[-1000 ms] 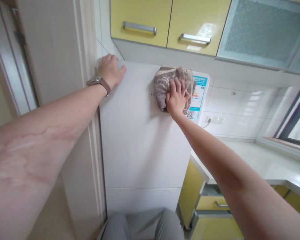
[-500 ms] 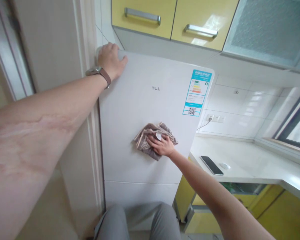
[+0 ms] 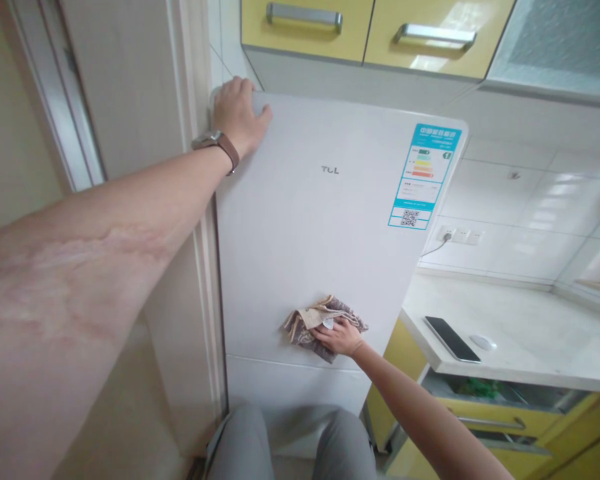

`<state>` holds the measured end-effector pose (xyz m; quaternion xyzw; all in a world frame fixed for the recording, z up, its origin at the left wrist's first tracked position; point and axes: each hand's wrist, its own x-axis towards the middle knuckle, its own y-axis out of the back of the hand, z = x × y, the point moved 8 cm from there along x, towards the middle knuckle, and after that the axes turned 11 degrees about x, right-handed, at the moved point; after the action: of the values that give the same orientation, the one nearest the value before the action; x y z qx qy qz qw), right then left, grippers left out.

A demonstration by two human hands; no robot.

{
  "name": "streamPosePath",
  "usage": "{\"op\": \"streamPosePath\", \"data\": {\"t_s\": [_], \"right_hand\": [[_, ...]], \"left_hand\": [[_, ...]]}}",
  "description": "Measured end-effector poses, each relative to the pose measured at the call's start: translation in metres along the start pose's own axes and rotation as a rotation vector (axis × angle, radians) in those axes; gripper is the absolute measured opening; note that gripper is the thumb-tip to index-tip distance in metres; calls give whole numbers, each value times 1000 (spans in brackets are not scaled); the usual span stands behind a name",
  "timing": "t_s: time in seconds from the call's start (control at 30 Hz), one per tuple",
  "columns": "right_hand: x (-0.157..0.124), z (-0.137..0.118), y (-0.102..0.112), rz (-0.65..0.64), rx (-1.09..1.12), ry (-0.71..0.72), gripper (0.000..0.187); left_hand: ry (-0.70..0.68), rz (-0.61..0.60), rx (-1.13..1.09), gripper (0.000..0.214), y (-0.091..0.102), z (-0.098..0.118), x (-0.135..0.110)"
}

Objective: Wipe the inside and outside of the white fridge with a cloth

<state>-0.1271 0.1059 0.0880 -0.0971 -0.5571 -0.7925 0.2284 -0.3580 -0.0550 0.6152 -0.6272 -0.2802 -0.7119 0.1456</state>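
Observation:
A white refrigerator (image 3: 300, 253) with a TCL logo stands in front of me. My right hand (image 3: 339, 335) presses a folded brown-and-beige patterned cloth (image 3: 307, 319) against its upper door, just above the seam with the lower door. A small white tag shows on the cloth by my fingers. At the refrigerator's top left corner rests my left hand (image 3: 241, 115), thumb apart on the door front and fingers over the top edge, their tips partly hidden. A brown-strapped watch is on the left wrist.
Yellow wall cabinets (image 3: 305, 40) with metal handles hang above the refrigerator. To the right, a white counter (image 3: 510, 313) holds a black phone (image 3: 453, 339) and a white oval object (image 3: 483, 343). A door frame (image 3: 190, 167) borders the left side. A plug sits in a wall socket (image 3: 447, 235).
My right hand has slid the cloth down the door, closer to the seam. The left hand keeps its place on the corner. The whole view has shifted slightly.

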Motion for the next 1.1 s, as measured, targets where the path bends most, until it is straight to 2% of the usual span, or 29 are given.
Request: {"op": "streamPosePath", "data": {"t_s": [0.1, 0.17, 0.27, 0.33, 0.4, 0.53, 0.67, 0.73, 0.83, 0.93, 1.03, 1.1], "right_hand": [[-26, -12, -32, -80, 37, 74, 41], [-45, -16, -44, -126, 53, 168, 39], [-75, -9, -37, -157, 79, 330, 33], [-94, 8, -13, -155, 84, 376, 30], [-106, 33, 22, -159, 65, 356, 34], [-105, 92, 110, -147, -76, 270, 43], [-66, 158, 205, -46, -286, 77, 34], [-36, 184, 252, 27, -364, -29, 39], [20, 204, 323, 175, -463, -217, 44], [79, 199, 387, 381, -475, -451, 49], [134, 183, 414, 489, -427, -651, 52], [162, 171, 411, 550, -397, -725, 55]], "left_hand": [[-1, 0, 5, 36, 2, 1, -1], [5, -1, 3, 36, 3, 1, -1], [-2, -26, -3, 37, 4, 2, -1], [-8, -49, -7, 39, 5, 3, -1], [-7, -61, -17, 42, 6, 4, -1], [0, -67, -51, 45, 7, 6, -1], [12, -61, -72, 46, 7, 5, -1], [15, -68, -74, 46, 6, 5, 0], [11, -80, -71, 45, 6, 4, 0], [19, -93, -77, 45, 7, 4, -1], [41, -107, -90, 46, 7, 2, -3], [48, -115, -103, 47, 7, 2, -3]]}}
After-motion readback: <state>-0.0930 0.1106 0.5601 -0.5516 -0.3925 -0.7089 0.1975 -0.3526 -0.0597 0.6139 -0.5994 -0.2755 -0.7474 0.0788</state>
